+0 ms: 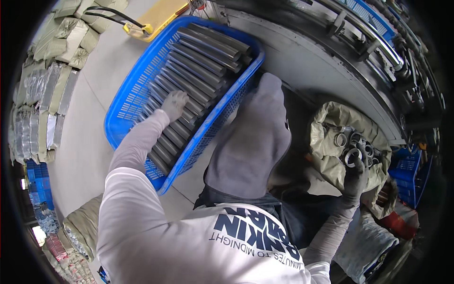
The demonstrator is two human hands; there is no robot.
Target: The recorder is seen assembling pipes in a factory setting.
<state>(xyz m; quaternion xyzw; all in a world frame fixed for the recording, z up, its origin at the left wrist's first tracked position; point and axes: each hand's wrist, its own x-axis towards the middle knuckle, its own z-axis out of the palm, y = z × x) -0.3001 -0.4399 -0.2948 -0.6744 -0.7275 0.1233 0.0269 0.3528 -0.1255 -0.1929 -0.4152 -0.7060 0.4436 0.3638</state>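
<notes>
My left hand (175, 105), in a pale glove, is over a row of grey metal tubes (196, 61) in a blue plastic basket (113, 111). Its fingers curl around one tube near the middle of the row. On the right, my right hand (355, 180), in a darker grey glove, is at the mouth of a khaki woven sack (326, 125). A shiny metal ring (353, 157) is between its fingers and thumb. Several more metal rings (340, 139) lie inside the sack, partly hidden by its folds.
A dark machine with a chrome bar (373, 35) runs along the far right. Beyond the basket stands a yellow item (163, 19) with a black handle. Wrapped bundles (42, 104) are stacked at the left, and a blue crate (407, 165) stands beyond the sack.
</notes>
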